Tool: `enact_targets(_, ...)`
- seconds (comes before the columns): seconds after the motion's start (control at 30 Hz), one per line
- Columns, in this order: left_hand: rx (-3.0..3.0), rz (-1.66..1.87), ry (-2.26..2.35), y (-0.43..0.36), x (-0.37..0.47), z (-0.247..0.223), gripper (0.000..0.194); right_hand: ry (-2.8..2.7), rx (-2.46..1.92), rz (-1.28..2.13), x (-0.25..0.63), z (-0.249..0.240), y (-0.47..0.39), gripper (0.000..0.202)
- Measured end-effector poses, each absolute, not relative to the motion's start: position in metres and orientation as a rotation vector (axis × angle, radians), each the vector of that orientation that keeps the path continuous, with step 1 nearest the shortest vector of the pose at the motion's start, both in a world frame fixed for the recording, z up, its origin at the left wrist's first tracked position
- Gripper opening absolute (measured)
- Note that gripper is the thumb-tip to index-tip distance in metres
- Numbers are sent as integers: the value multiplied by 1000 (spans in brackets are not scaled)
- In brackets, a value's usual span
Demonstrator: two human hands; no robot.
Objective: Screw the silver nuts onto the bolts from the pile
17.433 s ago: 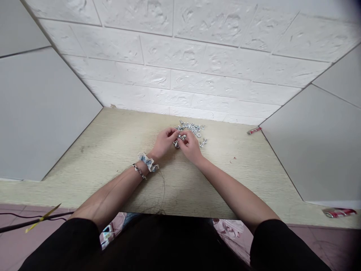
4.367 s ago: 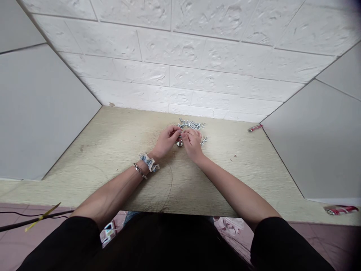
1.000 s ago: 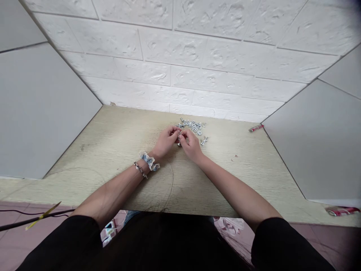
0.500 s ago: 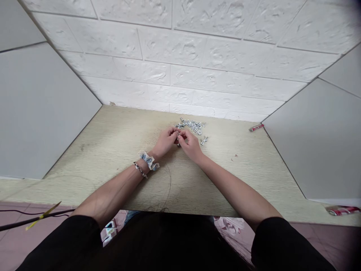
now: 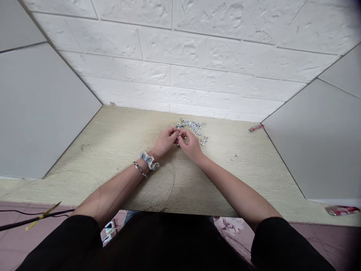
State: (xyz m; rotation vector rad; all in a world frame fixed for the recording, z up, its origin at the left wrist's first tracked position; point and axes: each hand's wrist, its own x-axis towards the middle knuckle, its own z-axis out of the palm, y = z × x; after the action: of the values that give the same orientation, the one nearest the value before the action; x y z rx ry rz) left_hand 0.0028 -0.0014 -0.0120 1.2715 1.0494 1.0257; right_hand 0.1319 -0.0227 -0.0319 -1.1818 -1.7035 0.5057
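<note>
My left hand point(image 5: 166, 141) and my right hand point(image 5: 191, 145) meet over the tabletop, fingertips touching. Between thumb and fingers, the left pinches a small silver bolt point(image 5: 178, 145), mostly covered by the fingers; only a bit of metal shows below them. Right thumb and forefinger are closed at the same spot, and whatever they grip there is hidden. Just beyond the hands lies a loose cluster of silver bolts, nuts and washers point(image 5: 193, 125). A few bolts point(image 5: 204, 140) lie apart, right of my right hand.
The pale wooden tabletop point(image 5: 231, 180) ends at a white brick-patterned wall point(image 5: 183, 90). Grey panels point(image 5: 50, 109) flank both sides. A red cylinder, perhaps a battery point(image 5: 256, 128), lies near the right panel. Another red cylinder point(image 5: 342, 210) is by the front right edge.
The right fingers have shifted very slightly at the pinch point. Both hands stay in the same place, and the loose hardware has not moved.
</note>
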Motion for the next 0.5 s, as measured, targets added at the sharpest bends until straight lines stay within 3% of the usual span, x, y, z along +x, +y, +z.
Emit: enact_targets(0.5, 1210, 1048, 980, 0, 3, -12, 8, -1798, -1054, 203, 132, -35, -23, 18)
